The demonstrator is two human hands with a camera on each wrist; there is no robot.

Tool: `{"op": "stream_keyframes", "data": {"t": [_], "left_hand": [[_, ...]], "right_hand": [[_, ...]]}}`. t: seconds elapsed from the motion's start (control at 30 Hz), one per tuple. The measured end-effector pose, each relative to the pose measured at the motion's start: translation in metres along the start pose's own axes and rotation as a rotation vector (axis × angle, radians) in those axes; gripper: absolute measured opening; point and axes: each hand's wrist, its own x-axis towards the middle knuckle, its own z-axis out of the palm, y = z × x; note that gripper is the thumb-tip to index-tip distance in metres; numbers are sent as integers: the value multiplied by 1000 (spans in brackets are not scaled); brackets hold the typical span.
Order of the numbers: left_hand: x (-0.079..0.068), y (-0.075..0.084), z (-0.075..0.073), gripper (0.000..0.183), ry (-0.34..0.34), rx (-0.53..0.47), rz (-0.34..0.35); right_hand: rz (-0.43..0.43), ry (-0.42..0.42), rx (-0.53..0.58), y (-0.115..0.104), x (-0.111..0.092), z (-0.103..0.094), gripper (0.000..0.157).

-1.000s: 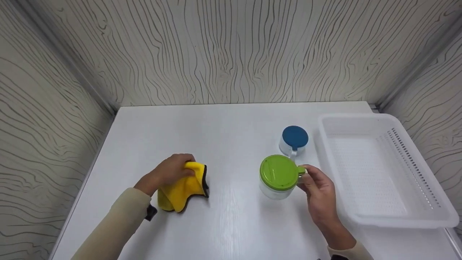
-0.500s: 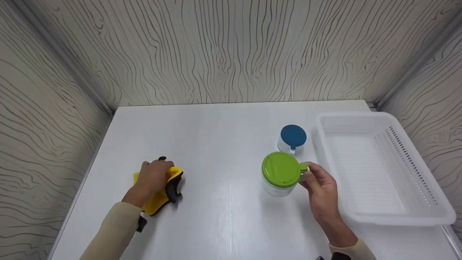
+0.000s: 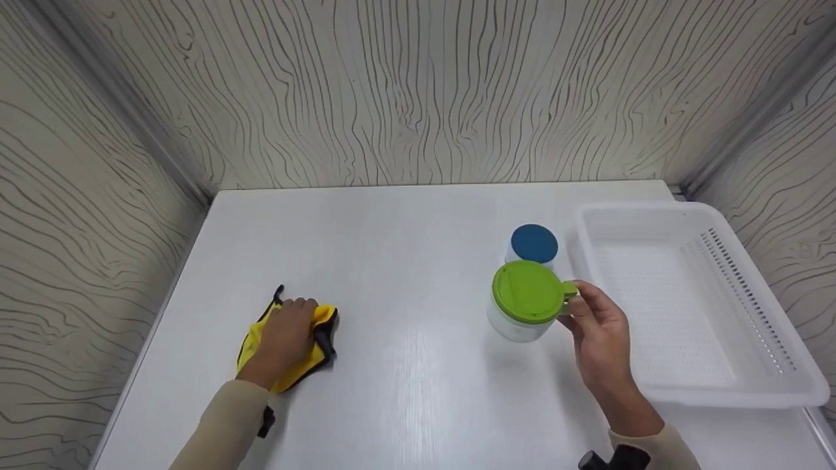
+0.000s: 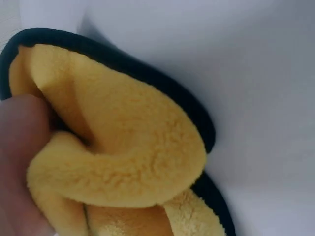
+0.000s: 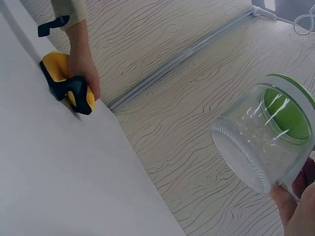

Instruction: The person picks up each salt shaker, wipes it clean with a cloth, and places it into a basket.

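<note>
My left hand (image 3: 287, 336) grips a yellow cloth with black edging (image 3: 320, 356) on the left part of the table; its plush folds (image 4: 123, 128) fill the left wrist view beside part of the hand. My right hand (image 3: 601, 333) pinches the handle of a clear glass jar with a green lid (image 3: 528, 292). In the right wrist view this glass jar (image 5: 256, 142) is tilted and held above the table, its inside clear. Behind it stands a jar with a blue lid (image 3: 534, 243), its lower front and handle hidden by the green-lidded one.
A white plastic basket (image 3: 738, 398) with slotted sides stands at the right, close beside my right hand. Wood-patterned panels (image 3: 418, 91) enclose the white table (image 3: 405, 391) at the back and both sides. A white cable (image 5: 300, 24) shows in the right wrist view.
My left hand has shifted left with the cloth and now presses it lower on the table. The green-lidded jar has moved right and farther back in my right hand, overlapping the blue-lidded jar.
</note>
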Motion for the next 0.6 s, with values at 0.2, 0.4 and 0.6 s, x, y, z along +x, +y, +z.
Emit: {"op": "stream_keyframes", "data": {"t": [0.2,0.4,0.6], "left_hand": [[-1,1,3,31,34,-12,-9],[-5,2,5,27,64,-23,-10],[-3,2,6,30,46,-38,-30]], "right_hand": [[-18,43,54,-16,12,-10,21],[-48,69,92,-32,30,-25,21],[-115,29,204,-48,52,-41,20]]}}
